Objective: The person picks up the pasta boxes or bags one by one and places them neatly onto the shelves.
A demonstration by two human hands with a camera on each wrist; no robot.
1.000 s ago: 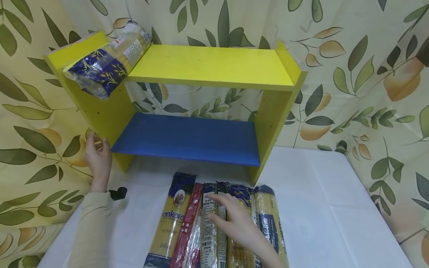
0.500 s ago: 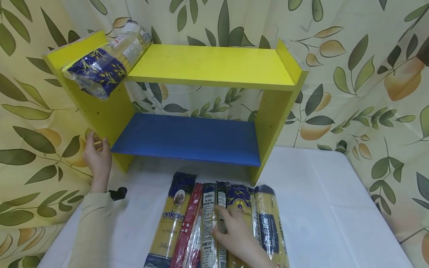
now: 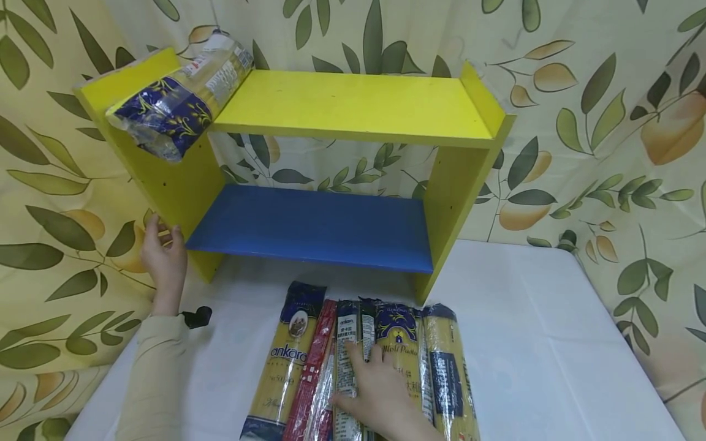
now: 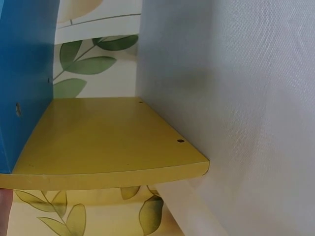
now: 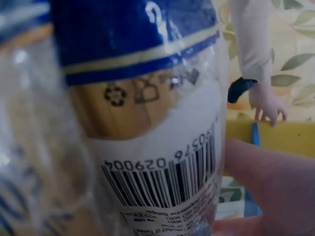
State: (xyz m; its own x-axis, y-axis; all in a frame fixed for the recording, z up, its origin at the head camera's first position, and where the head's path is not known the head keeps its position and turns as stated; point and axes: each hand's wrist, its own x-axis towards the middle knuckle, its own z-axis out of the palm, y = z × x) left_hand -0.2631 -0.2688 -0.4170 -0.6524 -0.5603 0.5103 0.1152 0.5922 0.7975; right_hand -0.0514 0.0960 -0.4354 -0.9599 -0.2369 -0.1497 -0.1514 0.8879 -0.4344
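Note:
My left hand (image 3: 167,260) touches the outer side of the shelf's yellow left panel (image 3: 182,184), fingers slightly bent. In the left wrist view only a sliver of that hand (image 4: 4,209) appears by the panel's edge. My right hand (image 3: 383,395) lies over the middle of a row of spaghetti packs, its thumb and fingers spread. Under it are a pack with a white printed label (image 3: 346,367) and a blue-topped Pasta pack (image 3: 398,331). A barcoded pack (image 5: 147,182) fills much of the right wrist view, beside the thumb. Some fingertips are hard to see.
The shelf unit has a yellow top board (image 3: 353,104) and a blue lower board (image 3: 314,226). Another pasta pack (image 3: 182,98) leans across its top left corner. An Ankara pack (image 3: 287,361), red-wrapped packs (image 3: 311,373) and a right-end pack (image 3: 449,373) lie on the white table (image 3: 529,343).
My right hand has come down and slightly back over the middle packs, uncovering more of their labels. My left hand stays at the panel. The head view has shifted a little.

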